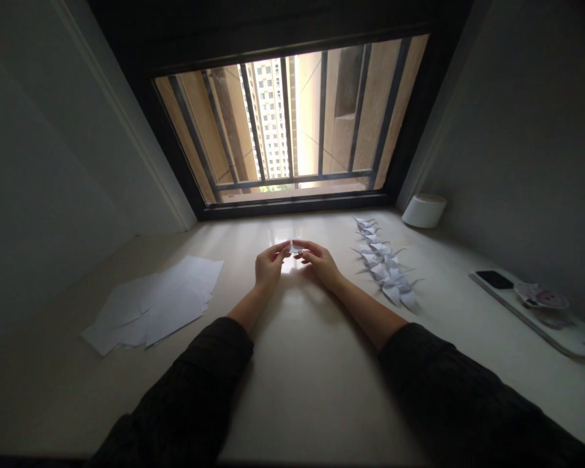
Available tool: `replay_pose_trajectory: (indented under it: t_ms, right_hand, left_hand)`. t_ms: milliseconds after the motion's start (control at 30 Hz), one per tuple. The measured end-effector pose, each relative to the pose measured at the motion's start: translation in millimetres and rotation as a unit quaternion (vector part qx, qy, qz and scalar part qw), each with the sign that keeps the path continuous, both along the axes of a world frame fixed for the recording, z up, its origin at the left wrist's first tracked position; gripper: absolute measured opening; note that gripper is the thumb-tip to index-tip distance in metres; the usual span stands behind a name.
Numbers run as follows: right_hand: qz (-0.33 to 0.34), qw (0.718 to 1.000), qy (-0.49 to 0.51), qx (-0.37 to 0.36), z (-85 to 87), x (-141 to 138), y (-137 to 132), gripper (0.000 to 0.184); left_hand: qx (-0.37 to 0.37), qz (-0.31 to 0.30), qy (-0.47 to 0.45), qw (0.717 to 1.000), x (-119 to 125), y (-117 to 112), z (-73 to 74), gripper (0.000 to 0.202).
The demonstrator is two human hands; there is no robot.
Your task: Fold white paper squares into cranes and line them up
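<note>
The left hand (pixel 269 263) and right hand (pixel 322 263) pinch a small white paper (pixel 296 247) between their fingertips above a pale sill (pixel 297 390), its folds mostly hidden by fingers and too small to read. Dark sleeves (pixel 190 383) run out of frame below. At right, folded paper figures (pixel 381 263) overlap in a column, hard to count; at left lie loose white sheets (pixel 175 299). A round attachment (pixel 543 297) covers part of a phone (pixel 578 335) reaching the right edge; a white container (pixel 424 211) sits near the barred window (pixel 287 123).
</note>
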State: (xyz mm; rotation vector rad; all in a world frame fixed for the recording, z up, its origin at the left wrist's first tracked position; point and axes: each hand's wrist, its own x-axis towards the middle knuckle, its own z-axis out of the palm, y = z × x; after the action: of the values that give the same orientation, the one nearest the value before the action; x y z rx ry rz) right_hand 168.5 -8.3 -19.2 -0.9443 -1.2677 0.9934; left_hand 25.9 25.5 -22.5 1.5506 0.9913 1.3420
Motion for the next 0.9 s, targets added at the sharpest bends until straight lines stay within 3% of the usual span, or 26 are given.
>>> replay_pose_trajectory:
  t_ms: [300,600,900]
  right_hand:
    - [-0.001,1.000,-0.005,-0.003,0.9,0.2,-0.4,0.040]
    - [-0.018,0.999,-0.041,-0.029,0.6,-1.5,-3.3,0.055]
    - [-0.018,1.000,-0.007,-0.001,0.7,-0.6,-0.2,0.038]
  left_hand:
    - [-0.010,0.001,-0.003,1.000,0.1,-0.3,0.2,0.033]
    - [-0.045,0.000,-0.029,0.999,-0.4,-3.3,5.4,0.035]
    - [0.000,-0.002,-0.017,1.000,0.2,1.0,-3.8,0.033]
